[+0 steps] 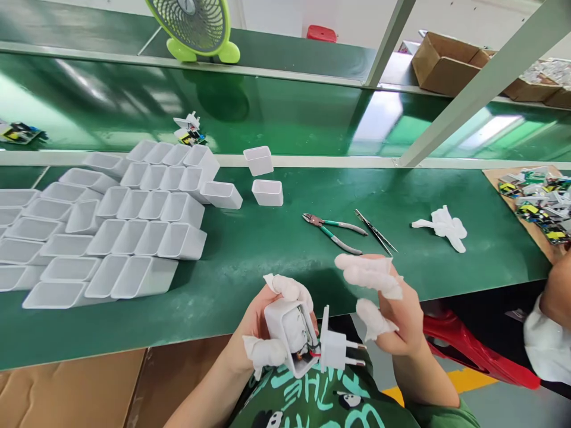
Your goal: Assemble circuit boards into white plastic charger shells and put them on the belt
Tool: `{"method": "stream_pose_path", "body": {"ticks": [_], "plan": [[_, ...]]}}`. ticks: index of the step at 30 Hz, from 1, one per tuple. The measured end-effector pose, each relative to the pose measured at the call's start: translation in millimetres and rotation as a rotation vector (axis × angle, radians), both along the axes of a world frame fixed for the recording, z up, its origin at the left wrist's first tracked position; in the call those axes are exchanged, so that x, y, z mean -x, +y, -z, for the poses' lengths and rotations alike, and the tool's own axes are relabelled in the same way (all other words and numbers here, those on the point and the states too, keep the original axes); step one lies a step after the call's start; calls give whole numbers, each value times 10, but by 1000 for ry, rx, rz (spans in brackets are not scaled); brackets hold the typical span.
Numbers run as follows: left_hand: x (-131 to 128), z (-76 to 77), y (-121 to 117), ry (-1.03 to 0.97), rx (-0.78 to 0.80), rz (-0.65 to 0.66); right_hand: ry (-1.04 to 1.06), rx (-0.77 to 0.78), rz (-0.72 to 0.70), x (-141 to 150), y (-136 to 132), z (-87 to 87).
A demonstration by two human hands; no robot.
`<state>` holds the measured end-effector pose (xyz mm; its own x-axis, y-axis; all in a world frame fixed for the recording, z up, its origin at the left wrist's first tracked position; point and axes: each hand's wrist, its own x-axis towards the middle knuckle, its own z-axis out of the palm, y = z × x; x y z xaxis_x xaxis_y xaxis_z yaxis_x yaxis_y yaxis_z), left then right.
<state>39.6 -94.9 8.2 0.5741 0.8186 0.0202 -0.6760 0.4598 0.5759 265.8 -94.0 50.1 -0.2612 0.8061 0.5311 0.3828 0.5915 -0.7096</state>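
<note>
My left hand (276, 303), with white covers on its fingertips, is wrapped round a white plastic adapter housing (277, 333). White-wrapped parts and wires sit inside the housing's open side. From it a white plug cover (333, 348) with two metal pins hangs on red and black wires, standing apart from the rim. My right hand (388, 303) is raised to the right of the plug cover with fingers apart, its fingertips also covered in white, holding nothing. Beyond it on the green table lie diagonal cutters (334, 230) with green and grey handles and metal tweezers (375, 232).
Several empty white housings (134, 238) crowd the table's left side. A crumpled white glove-like piece (444, 227) lies at right, near a cardboard sheet of circuit boards (542, 202). A green fan (196, 27) stands on the shelf. Another person's arm (557, 297) is at the right edge.
</note>
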Motion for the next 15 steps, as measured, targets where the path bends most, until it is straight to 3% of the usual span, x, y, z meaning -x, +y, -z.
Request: {"method": "stream_pose_path", "body": {"ticks": [8,15], "plan": [[-41,-81,47,-46,65,71,155,147,-315,313,54,-169],[-14,-24,11,16,157,103,267,207,-322,392,3,-81]]}}
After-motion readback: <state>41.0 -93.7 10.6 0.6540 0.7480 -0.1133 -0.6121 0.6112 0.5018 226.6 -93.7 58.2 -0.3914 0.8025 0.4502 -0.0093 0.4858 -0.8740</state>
